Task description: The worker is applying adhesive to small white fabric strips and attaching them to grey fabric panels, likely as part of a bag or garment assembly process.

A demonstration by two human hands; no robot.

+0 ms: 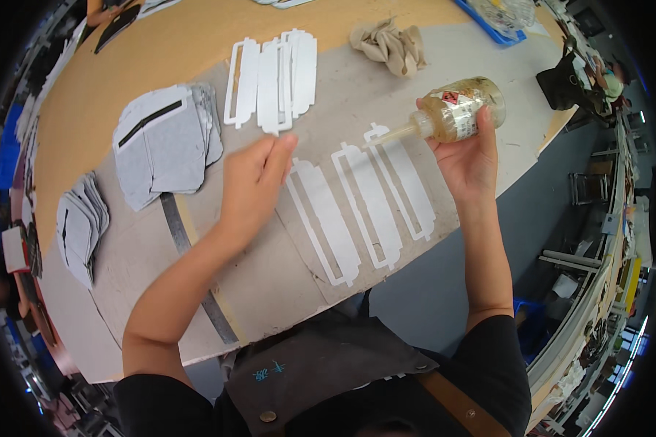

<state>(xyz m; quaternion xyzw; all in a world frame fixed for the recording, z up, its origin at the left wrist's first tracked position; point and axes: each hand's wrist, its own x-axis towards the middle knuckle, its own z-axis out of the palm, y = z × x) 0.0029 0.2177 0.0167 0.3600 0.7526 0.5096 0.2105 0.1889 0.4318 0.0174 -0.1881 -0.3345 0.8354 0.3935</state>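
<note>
My right hand (470, 160) is wrapped round a clear glue bottle (459, 109) with brownish stains and a long nozzle. The bottle lies nearly on its side, its nozzle pointing left over the tops of three white slotted cut-outs (372, 204) laid in a slanting row. Closed in a pinch, my left hand (255, 178) is beside the top of the leftmost cut-out. Whatever its fingers hold, if anything, is hidden. Just beyond that hand is an overlapping pile of similar white cut-outs (288, 80).
Left of my left hand lie a large stack of grey slotted panels (164, 142) and a smaller grey stack (82, 226). A crumpled beige cloth (390, 45), a blue tray (492, 25) and a black bag (561, 84) sit farther off. Another person's hand shows at the far left.
</note>
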